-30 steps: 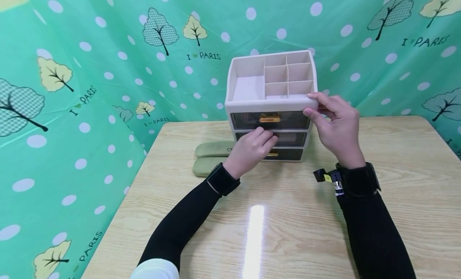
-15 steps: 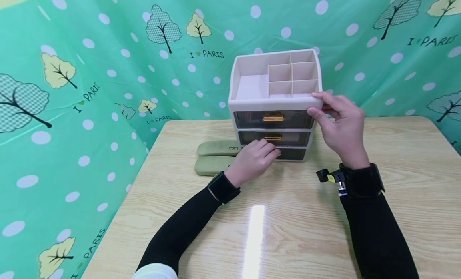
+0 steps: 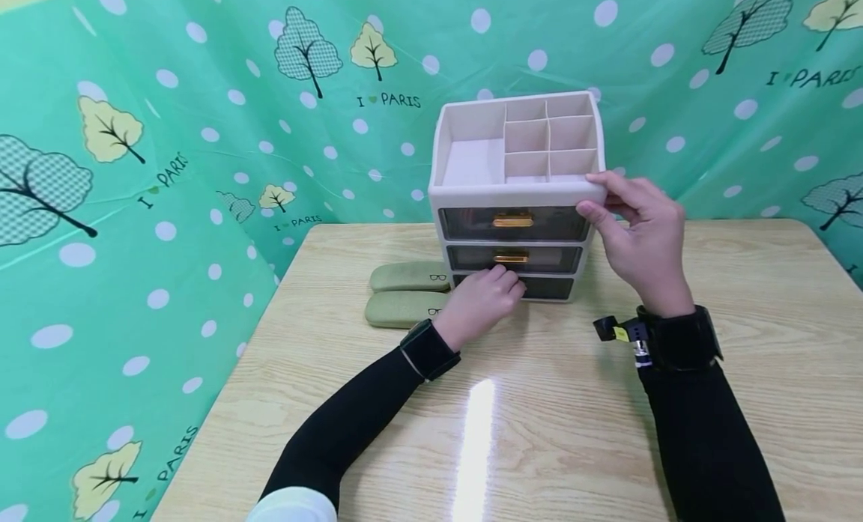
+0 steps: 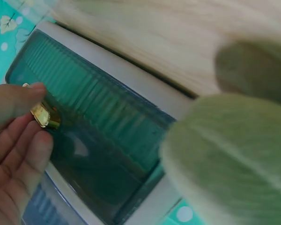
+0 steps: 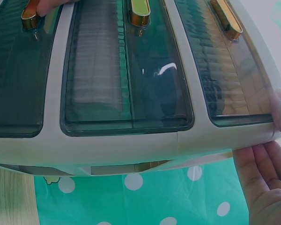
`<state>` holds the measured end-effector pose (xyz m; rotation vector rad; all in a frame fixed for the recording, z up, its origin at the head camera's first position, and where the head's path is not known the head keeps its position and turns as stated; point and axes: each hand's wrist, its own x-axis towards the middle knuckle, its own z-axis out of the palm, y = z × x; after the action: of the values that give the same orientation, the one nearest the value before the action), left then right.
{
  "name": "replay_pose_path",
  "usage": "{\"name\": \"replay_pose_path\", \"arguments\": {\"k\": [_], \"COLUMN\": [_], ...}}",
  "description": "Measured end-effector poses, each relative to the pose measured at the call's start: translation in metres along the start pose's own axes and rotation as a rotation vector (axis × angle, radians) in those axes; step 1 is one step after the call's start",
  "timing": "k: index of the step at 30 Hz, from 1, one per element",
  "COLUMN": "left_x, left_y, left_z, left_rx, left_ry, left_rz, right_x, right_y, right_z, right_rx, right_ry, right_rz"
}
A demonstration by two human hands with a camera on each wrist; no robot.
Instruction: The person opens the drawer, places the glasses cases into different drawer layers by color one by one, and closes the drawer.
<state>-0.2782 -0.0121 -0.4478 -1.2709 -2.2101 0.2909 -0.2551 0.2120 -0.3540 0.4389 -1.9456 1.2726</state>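
A white desktop organizer [image 3: 516, 195] with three dark see-through drawers and gold handles stands upright at the table's back. My left hand [image 3: 484, 301] is at the bottom drawer [image 3: 549, 287] and covers that drawer's handle in the head view. In the left wrist view the fingers [image 4: 30, 154] and thumb pinch the gold handle [image 4: 43, 115]. All three drawers sit closed in the frame. My right hand [image 3: 643, 237] grips the organizer's upper right front corner; the right wrist view shows fingers [image 5: 253, 171] round its side. Above the drawers, the open top compartments hold nothing visible.
Two green glasses cases [image 3: 407, 308] lie just left of the organizer, close to my left wrist. The wooden table [image 3: 573, 432] extends toward me and to the right. A green printed cloth [image 3: 236, 132] hangs behind and at the left.
My left hand has moved down from the middle drawer's handle to the bottom drawer's. The right hand keeps its hold on the corner. The whole head view has shifted slightly.
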Motion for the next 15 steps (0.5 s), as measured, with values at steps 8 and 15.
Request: {"name": "replay_pose_path", "arguments": {"k": [8,15], "left_x": [0.008,0.011], "left_y": [0.005,0.006], "left_z": [-0.005,-0.006], "left_rx": [0.068,0.058], "left_ry": [-0.014,-0.051], "left_rz": [-0.019,-0.007], "right_x": [0.000,0.000], "right_y": [0.015,0.016], "right_z": [-0.001,-0.001], "right_rx": [0.003,0.006], "right_ry": [-0.010,-0.008], "right_rz": [-0.021,-0.020]}}
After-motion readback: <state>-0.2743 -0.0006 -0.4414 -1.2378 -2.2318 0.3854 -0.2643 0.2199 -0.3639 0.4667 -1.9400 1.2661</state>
